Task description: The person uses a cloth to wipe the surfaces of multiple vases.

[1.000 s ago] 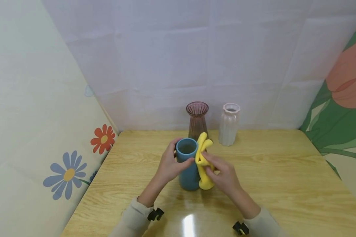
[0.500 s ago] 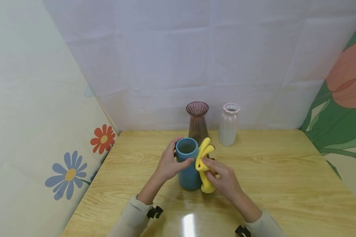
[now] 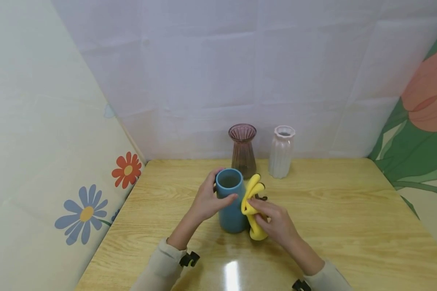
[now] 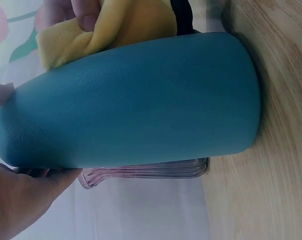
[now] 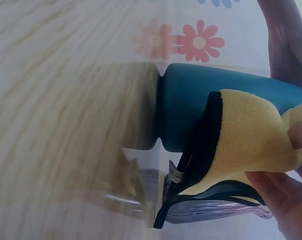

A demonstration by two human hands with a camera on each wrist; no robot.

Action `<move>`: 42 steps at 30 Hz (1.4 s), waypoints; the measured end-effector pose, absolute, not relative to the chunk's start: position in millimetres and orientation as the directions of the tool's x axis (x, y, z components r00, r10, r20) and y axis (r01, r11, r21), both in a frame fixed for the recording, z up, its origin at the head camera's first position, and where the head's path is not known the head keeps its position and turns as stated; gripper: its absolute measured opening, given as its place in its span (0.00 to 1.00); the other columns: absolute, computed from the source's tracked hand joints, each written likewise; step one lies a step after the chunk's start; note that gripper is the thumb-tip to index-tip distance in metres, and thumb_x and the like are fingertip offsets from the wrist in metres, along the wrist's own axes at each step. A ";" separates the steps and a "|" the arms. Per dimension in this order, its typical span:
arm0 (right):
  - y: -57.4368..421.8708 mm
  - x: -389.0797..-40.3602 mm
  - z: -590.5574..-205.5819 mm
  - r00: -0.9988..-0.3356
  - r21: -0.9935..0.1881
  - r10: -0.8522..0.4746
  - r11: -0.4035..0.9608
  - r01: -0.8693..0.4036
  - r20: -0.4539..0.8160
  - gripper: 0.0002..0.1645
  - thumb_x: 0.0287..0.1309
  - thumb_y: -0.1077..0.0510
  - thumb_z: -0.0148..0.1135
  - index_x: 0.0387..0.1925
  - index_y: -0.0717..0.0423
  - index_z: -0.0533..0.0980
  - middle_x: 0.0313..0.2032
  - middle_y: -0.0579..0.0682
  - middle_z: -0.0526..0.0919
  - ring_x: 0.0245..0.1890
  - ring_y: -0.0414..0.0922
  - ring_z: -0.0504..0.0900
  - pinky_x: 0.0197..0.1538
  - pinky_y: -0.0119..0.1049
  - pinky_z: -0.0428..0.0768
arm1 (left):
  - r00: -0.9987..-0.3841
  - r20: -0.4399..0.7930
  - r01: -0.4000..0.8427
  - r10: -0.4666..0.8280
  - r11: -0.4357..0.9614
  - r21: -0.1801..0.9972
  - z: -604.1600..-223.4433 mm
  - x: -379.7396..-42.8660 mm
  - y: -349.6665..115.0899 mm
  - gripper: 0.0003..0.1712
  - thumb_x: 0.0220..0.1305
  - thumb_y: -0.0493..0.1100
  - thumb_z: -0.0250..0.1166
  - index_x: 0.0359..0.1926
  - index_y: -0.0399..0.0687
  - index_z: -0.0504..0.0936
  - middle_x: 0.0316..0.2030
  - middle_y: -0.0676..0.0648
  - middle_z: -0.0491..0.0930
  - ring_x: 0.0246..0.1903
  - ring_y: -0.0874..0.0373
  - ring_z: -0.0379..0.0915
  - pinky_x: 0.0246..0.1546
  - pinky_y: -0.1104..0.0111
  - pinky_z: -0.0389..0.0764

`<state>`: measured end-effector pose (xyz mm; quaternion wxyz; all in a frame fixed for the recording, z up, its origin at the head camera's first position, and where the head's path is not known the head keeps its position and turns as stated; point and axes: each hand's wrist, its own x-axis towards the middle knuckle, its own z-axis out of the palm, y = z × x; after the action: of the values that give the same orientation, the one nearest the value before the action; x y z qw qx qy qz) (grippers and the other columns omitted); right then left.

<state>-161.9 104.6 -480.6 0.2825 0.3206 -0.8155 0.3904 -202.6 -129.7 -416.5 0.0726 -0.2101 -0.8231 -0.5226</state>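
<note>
A blue vase (image 3: 232,214) stands upright on the wooden table. My left hand (image 3: 207,200) grips it near the top, thumb across the front and the other fingers behind. In the left wrist view the vase (image 4: 136,102) fills the middle. A yellow cloth (image 3: 253,194) with dark edging is pinched in my right hand (image 3: 276,222), against the vase's right side. The right wrist view shows the folded cloth (image 5: 251,132) hanging loosely, its dark border and a small tag facing the table.
Behind the blue vase stands a purple ribbed glass vase (image 3: 243,151), partly hidden. A white fluted vase (image 3: 281,153) stands to its right. A white sheet (image 3: 211,72) hangs along the back edge of the wooden table (image 3: 342,210).
My right hand has slid slightly down and to the right along the vase, taking the cloth with it. The left hand and the blue vase stay nearly in place.
</note>
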 end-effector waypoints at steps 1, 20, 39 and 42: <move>104.9 -161.7 -481.3 -0.636 -0.455 -0.305 0.492 -0.742 0.709 0.27 0.49 0.75 0.72 0.53 0.62 0.83 0.51 0.57 0.87 0.48 0.54 0.87 0.44 0.39 0.87 | -0.901 0.339 0.421 0.270 0.366 0.830 -416.5 -202.6 -129.7 0.47 0.53 0.43 0.79 0.71 0.44 0.65 0.59 0.45 0.76 0.59 0.49 0.73 0.62 0.42 0.73; 109.2 -159.7 -489.9 -0.648 -0.448 -0.365 0.498 -0.743 0.669 0.25 0.47 0.76 0.72 0.50 0.62 0.85 0.49 0.58 0.87 0.44 0.52 0.88 0.42 0.38 0.87 | -0.907 0.323 0.407 0.272 0.362 0.839 -416.2 -200.9 -129.3 0.48 0.53 0.43 0.79 0.72 0.46 0.65 0.59 0.45 0.76 0.59 0.49 0.74 0.58 0.45 0.77; 114.2 -159.6 -488.9 -0.698 -0.378 -0.480 0.603 -0.702 0.531 0.23 0.49 0.72 0.73 0.48 0.54 0.87 0.47 0.52 0.89 0.48 0.51 0.87 0.48 0.44 0.86 | -0.904 0.327 0.411 0.276 0.349 0.842 -417.1 -200.8 -129.0 0.48 0.54 0.43 0.78 0.72 0.46 0.64 0.59 0.46 0.76 0.59 0.49 0.74 0.58 0.45 0.77; 114.8 -159.6 -487.5 -0.711 -0.367 -0.503 0.621 -0.693 0.491 0.23 0.50 0.71 0.72 0.49 0.53 0.87 0.47 0.52 0.89 0.49 0.50 0.87 0.50 0.45 0.86 | -0.905 0.325 0.409 0.275 0.346 0.844 -417.0 -201.0 -128.9 0.47 0.54 0.43 0.78 0.72 0.46 0.65 0.59 0.46 0.76 0.59 0.49 0.74 0.58 0.45 0.77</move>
<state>-159.6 114.8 -487.5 0.1727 0.3385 -0.8834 0.2742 -201.0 -128.9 -417.0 0.0629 -0.2091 -0.8181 -0.5320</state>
